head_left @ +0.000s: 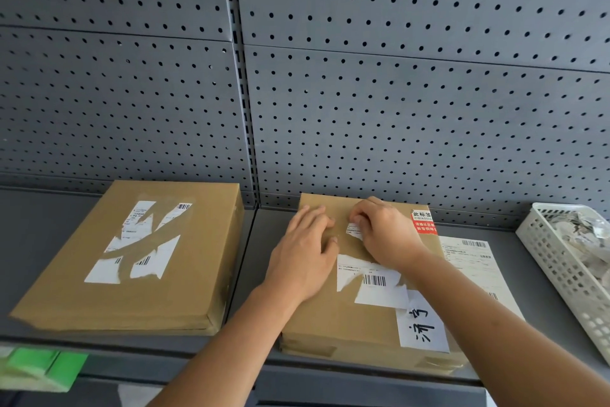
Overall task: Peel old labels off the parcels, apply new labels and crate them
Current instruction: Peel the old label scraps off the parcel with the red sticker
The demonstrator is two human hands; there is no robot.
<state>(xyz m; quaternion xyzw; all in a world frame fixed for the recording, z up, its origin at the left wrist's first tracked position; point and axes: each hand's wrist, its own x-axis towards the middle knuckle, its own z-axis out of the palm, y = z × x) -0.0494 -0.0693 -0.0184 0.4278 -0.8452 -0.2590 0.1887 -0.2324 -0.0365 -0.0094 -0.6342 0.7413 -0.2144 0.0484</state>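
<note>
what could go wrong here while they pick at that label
The old label on the right parcel is already in torn pieces, so the scrap under the right hand may shred further and leave residue. The left parcel shows such remnants. The loose new label sheet beside the parcel could get knocked or creased.

Two brown parcels lie on a grey shelf (49,235) backed by pegboard. The left parcel (132,261) bears torn label scraps. The right parcel (350,317) is pressed flat by the left hand (302,258), while a label scrap (354,230) is pinched by the right hand (383,235). A white basket (561,274) sits at right.
</note>
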